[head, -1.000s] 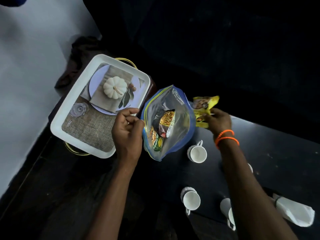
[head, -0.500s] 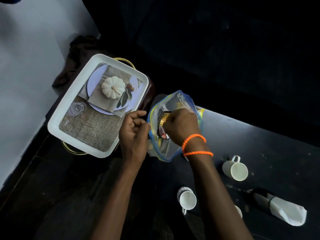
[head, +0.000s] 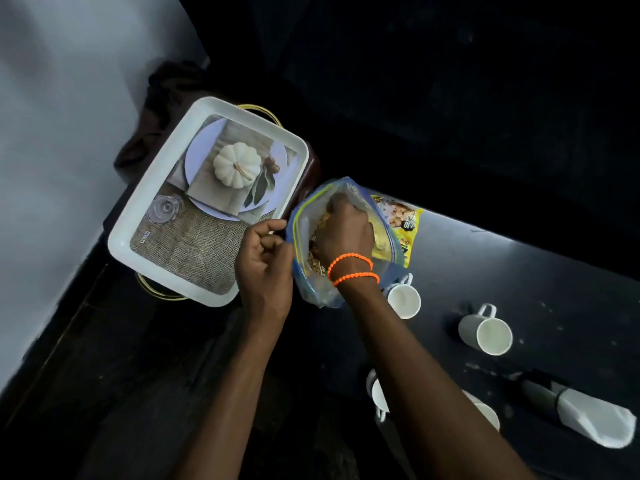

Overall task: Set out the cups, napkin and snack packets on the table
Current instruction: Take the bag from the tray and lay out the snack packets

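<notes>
A clear zip bag [head: 388,247] with a blue and yellow rim stands open at the table's left end, with snack packets inside. My left hand [head: 265,261] pinches the bag's left rim. My right hand [head: 341,233], with orange bead bracelets at the wrist, is pushed down into the bag among the packets; its fingertips are hidden. One yellow snack packet [head: 403,221] lies on the dark table [head: 554,289] just behind the bag. Several white cups stand on the table, among them one [head: 403,301] beside the bag and one [head: 486,332] further right. A rolled white napkin [head: 595,422] lies at the right.
A white tray [head: 138,209] with a printed pumpkin picture sits on a gold-rimmed stand left of the bag. A pale wall [head: 52,133] runs along the left. A dark cloth [head: 166,88] lies behind the tray. Beyond the table all is dark.
My right hand left the yellow packet on the table behind the bag, moved back and went down into the bag. My left hand has kept hold of the rim.
</notes>
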`<state>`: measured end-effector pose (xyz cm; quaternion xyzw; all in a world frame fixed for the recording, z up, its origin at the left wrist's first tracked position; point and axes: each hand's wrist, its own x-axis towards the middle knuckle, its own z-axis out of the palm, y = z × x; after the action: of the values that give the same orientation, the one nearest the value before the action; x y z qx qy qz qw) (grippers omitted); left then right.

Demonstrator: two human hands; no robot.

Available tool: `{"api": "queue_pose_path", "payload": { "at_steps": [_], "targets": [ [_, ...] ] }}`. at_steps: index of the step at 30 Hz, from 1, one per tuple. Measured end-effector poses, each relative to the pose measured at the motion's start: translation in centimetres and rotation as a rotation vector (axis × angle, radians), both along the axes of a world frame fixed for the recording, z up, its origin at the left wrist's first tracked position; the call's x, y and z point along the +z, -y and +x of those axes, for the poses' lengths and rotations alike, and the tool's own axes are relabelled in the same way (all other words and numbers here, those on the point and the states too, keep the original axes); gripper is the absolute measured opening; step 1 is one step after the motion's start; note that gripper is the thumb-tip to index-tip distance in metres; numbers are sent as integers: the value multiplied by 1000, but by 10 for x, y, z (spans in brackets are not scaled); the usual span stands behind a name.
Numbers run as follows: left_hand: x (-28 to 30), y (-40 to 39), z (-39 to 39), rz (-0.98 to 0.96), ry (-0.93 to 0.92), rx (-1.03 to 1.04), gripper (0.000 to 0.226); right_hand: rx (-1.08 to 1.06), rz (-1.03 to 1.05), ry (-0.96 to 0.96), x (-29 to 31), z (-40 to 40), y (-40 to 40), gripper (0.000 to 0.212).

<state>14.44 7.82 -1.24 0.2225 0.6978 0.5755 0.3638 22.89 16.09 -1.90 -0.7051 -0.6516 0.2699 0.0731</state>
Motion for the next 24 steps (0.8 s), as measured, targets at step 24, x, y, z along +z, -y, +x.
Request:
{"api": "queue_pose_path", "payload": {
  "at_steps": [24],
  "targets": [
    [-2,1,-19,23,-8,-58,30,-376,183,-228,-71,116,-7,16]
  ]
}}
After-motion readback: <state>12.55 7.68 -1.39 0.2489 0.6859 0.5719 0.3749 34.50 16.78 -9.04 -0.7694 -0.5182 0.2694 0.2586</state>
